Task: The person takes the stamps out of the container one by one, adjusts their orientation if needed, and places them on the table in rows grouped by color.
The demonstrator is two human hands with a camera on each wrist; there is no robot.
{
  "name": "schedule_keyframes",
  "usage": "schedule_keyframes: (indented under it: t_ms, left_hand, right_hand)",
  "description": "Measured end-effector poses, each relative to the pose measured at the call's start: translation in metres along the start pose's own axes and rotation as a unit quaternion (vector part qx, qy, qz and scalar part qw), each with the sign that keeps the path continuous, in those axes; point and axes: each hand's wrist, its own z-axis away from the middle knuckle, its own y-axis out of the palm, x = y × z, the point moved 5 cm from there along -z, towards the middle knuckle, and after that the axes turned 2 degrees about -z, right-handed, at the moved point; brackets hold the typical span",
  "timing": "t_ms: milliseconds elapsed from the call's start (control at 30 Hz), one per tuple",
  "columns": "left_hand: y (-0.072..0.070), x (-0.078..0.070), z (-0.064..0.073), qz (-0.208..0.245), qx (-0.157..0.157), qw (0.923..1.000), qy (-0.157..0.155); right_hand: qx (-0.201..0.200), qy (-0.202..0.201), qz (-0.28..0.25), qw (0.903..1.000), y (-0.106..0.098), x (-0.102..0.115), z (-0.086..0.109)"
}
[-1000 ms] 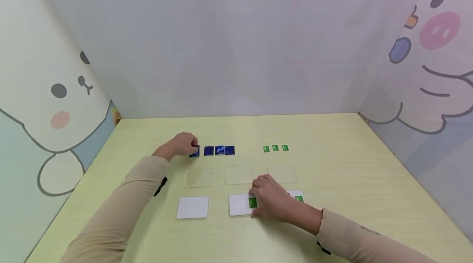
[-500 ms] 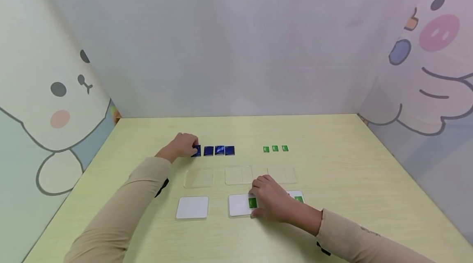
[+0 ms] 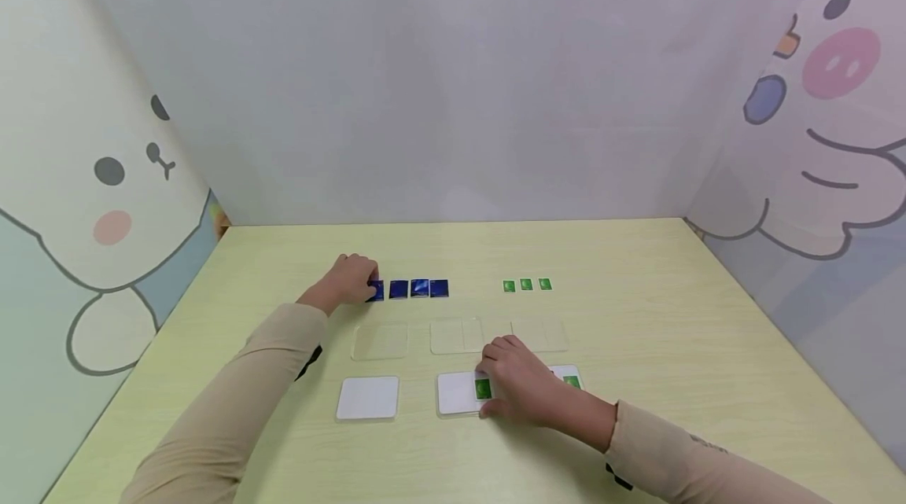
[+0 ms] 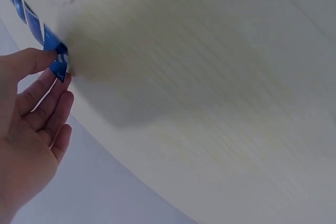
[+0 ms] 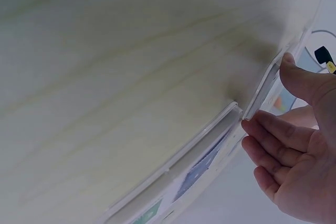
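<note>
Blue card (image 4: 61,62) nearer 3 others (image 3: 420,288)

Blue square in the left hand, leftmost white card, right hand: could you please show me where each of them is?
Blue square (image 4: 60,63): left wrist view, on its printed face.
White card (image 3: 367,398): head view, on the middle of its top.
Right hand (image 3: 521,383): head view, on its back.

Gap between blue squares (image 3: 419,288) and backdrop (image 3: 453,95)
</note>
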Motion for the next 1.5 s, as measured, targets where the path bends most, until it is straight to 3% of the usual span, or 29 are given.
schedule_keyframes:
  t_ms: [633, 1033, 1500]
  left_hand:
    - [-0.005, -0.009, 0.009, -0.031, 0.003, 0.9995, -0.007]
    - [-0.002, -0.010, 0.008, -0.077, -0.001, 0.9970, -0.001]
    - [-0.009, -0.014, 0.011, -0.082, -0.011, 0.9966, 0.001]
  right_hand:
    - [-0.005, -0.012, 0.005, 0.9999, -0.001, 0.003, 0.003]
    - [-0.012, -0.011, 0.006, 0.9998, -0.001, 0.004, 0.004]
    - [-0.001, 0.012, -0.023, 0.9997, 0.002, -0.001, 0.003]
